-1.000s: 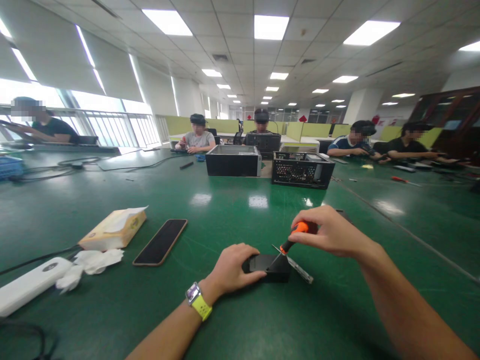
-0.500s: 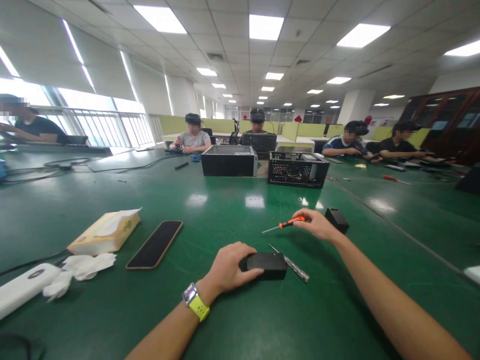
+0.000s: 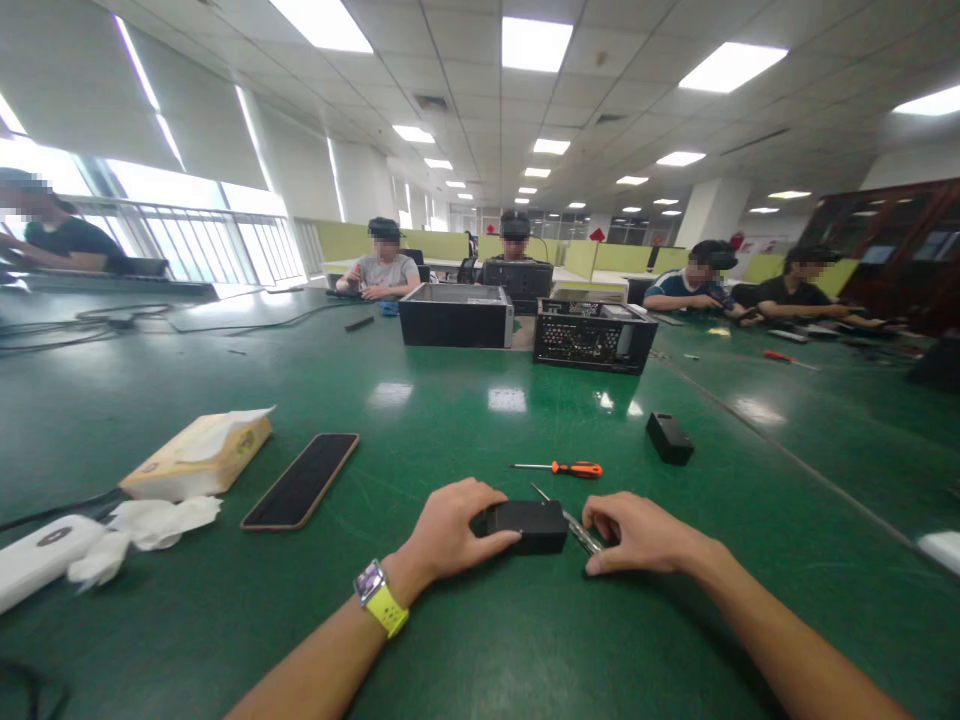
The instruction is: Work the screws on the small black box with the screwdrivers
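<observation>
Screwdriver diagonal, tip apparently forward-left

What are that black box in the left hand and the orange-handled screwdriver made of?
Black box: probably matte plastic, judging by its dull, even surface; painted metal is possible.
Orange-handled screwdriver: handle likely plastic or rubber, moulded-looking in orange and black; shaft probably bare metal, thin and silvery.

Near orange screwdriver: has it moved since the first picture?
Yes. Against the phone, the screwdriver has moved forward, off the black box onto the green table.
</observation>
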`<state>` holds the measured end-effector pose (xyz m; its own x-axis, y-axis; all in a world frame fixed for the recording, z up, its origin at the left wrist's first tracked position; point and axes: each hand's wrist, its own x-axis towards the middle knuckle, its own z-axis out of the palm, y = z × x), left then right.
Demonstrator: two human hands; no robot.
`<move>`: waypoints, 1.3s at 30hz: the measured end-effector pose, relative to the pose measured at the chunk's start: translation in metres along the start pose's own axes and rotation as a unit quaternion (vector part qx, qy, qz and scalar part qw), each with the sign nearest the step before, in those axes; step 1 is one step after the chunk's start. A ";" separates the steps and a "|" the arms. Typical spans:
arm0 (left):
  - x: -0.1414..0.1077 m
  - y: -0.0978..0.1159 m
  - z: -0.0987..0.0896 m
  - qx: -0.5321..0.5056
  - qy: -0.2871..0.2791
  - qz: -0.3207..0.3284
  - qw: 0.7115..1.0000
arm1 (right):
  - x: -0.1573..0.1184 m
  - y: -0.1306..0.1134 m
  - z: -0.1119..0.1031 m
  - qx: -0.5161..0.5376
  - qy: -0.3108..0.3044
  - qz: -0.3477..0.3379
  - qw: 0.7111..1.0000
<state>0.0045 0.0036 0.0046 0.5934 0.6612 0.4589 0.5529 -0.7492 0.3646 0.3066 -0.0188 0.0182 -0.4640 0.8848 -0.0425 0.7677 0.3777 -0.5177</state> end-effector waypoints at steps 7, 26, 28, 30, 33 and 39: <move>-0.002 -0.003 0.002 -0.005 0.003 0.003 1.000 | -0.016 0.038 -0.033 0.066 -0.007 0.035 0.997; -0.003 0.000 0.000 0.003 0.006 0.005 1.000 | -0.026 0.049 -0.042 0.229 -0.057 0.020 0.972; -0.002 0.000 0.000 0.004 0.006 0.006 1.000 | -0.027 0.049 -0.043 0.232 -0.056 0.019 0.971; -0.002 -0.001 0.001 0.006 0.006 0.007 1.000 | -0.028 0.049 -0.044 0.235 -0.058 0.019 0.970; -0.003 -0.001 0.001 0.008 0.004 0.005 1.000 | -0.028 0.049 -0.042 0.235 -0.060 0.022 0.970; -0.003 -0.001 0.001 0.009 -0.001 0.000 1.000 | -0.023 0.048 -0.038 0.219 -0.042 0.028 0.974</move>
<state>0.0029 0.0025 0.0016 0.5946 0.6617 0.4568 0.5632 -0.7482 0.3508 0.3711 -0.0109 0.0264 -0.4749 0.8686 -0.1413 0.5389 0.1601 -0.8270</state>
